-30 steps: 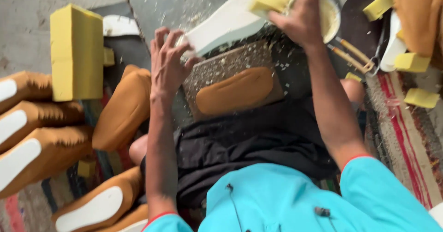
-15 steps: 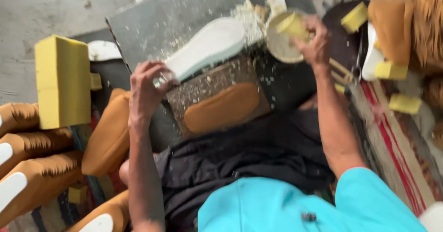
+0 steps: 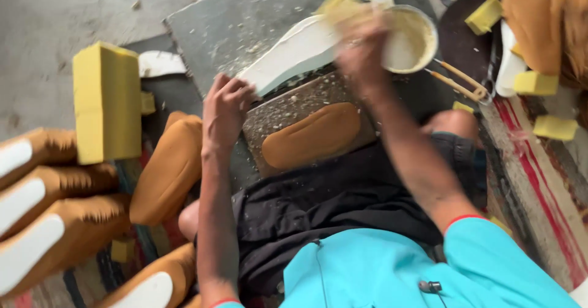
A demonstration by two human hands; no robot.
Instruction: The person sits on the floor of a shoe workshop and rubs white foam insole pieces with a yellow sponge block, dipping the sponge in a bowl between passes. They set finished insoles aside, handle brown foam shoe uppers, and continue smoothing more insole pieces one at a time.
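A white shoe sole (image 3: 294, 53) lies tilted on a grey stone slab (image 3: 245, 20). My left hand (image 3: 225, 109) grips the sole's near end. My right hand (image 3: 361, 44), blurred by motion, holds a yellow sponge piece (image 3: 339, 4) over the sole's far end, beside a round bowl of yellowish glue (image 3: 410, 38). In front of me a tan leather upper (image 3: 312, 135) rests on a speckled board (image 3: 275, 115) across my lap.
A tall yellow foam block (image 3: 107, 102) stands at the left. Tan shoes with white soles (image 3: 37, 222) pile at the lower left. Yellow sponge bits (image 3: 536, 84), scissors (image 3: 465, 84) and tan material (image 3: 545, 20) lie at the right on a striped mat (image 3: 539, 179).
My right hand with the sponge has moved from the glue bowl back over the sole's far end. The view has shifted, and my left hand stays on the sole.
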